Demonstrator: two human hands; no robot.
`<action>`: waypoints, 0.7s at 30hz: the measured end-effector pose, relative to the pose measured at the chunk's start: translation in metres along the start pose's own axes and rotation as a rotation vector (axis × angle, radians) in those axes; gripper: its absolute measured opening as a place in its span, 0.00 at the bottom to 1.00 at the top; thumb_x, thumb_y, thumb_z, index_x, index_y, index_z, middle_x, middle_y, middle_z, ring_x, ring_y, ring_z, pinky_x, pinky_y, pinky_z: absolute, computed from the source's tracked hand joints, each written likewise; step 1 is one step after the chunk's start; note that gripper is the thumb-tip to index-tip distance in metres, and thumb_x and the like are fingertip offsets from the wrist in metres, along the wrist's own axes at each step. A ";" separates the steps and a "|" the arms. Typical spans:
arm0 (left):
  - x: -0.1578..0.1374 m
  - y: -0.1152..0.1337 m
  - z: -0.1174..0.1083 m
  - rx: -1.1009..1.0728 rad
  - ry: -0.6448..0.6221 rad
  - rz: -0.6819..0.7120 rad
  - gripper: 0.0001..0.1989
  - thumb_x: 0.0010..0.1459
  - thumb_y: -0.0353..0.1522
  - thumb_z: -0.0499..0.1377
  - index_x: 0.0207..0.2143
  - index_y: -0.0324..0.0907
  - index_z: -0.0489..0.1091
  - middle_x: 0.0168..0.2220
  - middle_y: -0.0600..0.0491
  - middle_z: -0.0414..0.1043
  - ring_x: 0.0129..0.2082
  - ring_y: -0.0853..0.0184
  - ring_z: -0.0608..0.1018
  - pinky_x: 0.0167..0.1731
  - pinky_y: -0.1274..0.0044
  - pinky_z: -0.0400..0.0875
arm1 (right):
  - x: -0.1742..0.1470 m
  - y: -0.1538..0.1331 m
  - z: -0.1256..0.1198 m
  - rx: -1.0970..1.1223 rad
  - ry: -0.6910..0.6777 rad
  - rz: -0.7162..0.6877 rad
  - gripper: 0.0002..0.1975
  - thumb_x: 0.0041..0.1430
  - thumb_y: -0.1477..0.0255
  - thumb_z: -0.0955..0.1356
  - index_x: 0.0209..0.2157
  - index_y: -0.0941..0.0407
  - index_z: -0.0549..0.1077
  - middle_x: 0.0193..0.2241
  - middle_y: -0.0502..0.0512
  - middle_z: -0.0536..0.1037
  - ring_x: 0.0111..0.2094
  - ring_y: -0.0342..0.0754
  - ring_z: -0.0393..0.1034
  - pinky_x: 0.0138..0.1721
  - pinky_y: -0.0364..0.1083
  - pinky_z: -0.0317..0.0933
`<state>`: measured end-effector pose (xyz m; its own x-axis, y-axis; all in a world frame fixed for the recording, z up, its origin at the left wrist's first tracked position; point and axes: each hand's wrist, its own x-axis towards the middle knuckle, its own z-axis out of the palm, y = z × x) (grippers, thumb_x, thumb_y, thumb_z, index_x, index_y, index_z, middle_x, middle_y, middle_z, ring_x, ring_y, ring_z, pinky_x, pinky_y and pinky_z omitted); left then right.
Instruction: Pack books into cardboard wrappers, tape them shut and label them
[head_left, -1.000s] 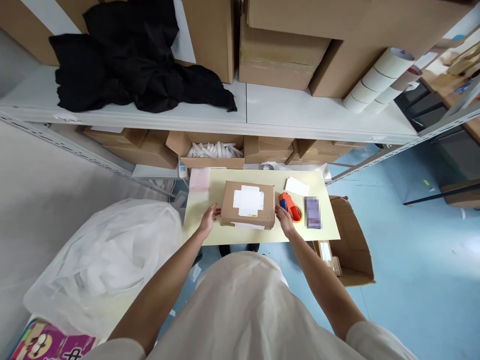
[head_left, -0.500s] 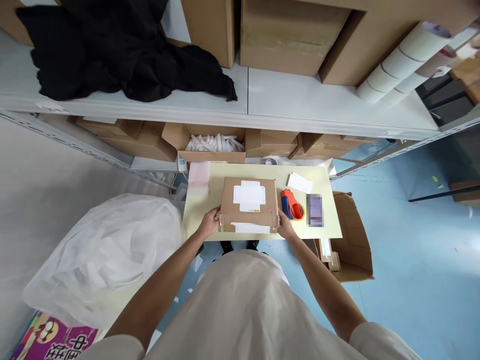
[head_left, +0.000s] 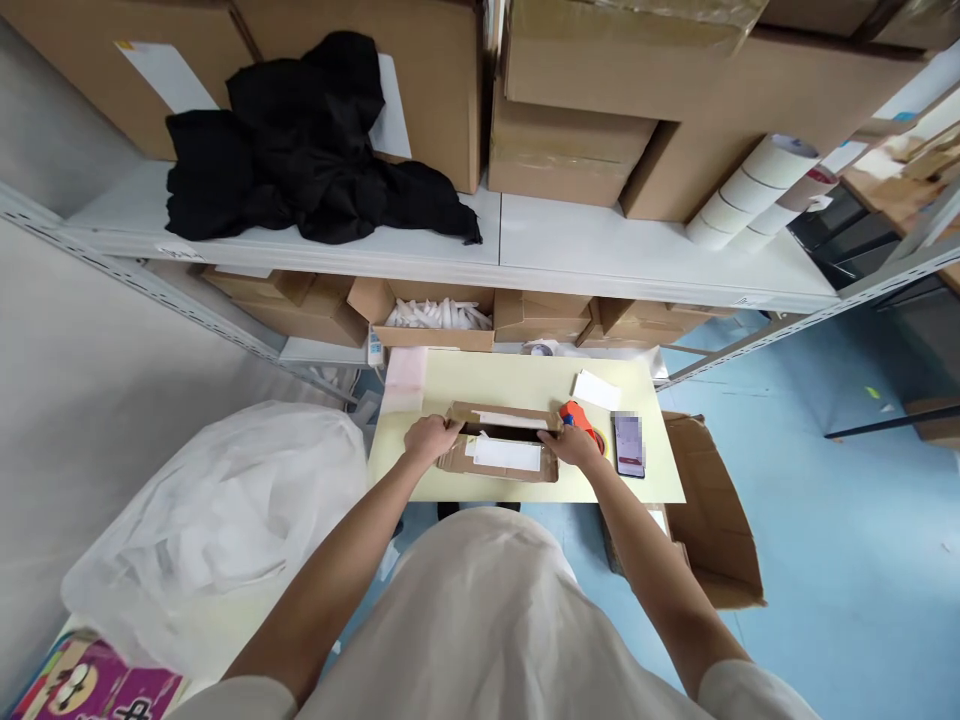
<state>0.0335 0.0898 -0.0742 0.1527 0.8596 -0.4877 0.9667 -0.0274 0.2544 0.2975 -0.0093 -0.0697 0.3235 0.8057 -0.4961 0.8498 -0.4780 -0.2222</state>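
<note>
A brown cardboard box stands near the front edge of the pale yellow table, with a dark gap showing along its top. White labels sit on both sides of that gap. My left hand is closed on the box's left end by the gap. At the right end, my right hand grips the box in the same way; its fingertips are partly hidden. Just behind the right hand lies an orange and blue tape dispenser, partly covered by it. A phone is to the right.
A white card lies at the table's back right. Behind, shelves hold cartons, black cloth and tape rolls. White plastic wrap bulges at the left. An open carton stands on the floor at the right.
The box has been tipped and its closed, labelled top has parted into a dark gap. Both hands have moved from its sides to the gap's ends. The camera view has shifted.
</note>
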 end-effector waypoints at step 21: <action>0.020 -0.011 0.015 -0.307 0.290 0.533 0.22 0.58 0.29 0.49 0.54 0.40 0.68 0.52 0.45 0.71 0.54 0.55 0.70 0.57 0.63 0.63 | 0.020 0.020 0.007 0.208 0.218 -0.627 0.30 0.54 0.78 0.64 0.60 0.54 0.62 0.61 0.60 0.63 0.61 0.56 0.56 0.60 0.60 0.52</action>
<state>0.0286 0.0998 -0.0995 0.4890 0.8723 0.0031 0.6660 -0.3756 0.6445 0.3182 -0.0052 -0.0903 -0.1073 0.9931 -0.0466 0.8134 0.0607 -0.5785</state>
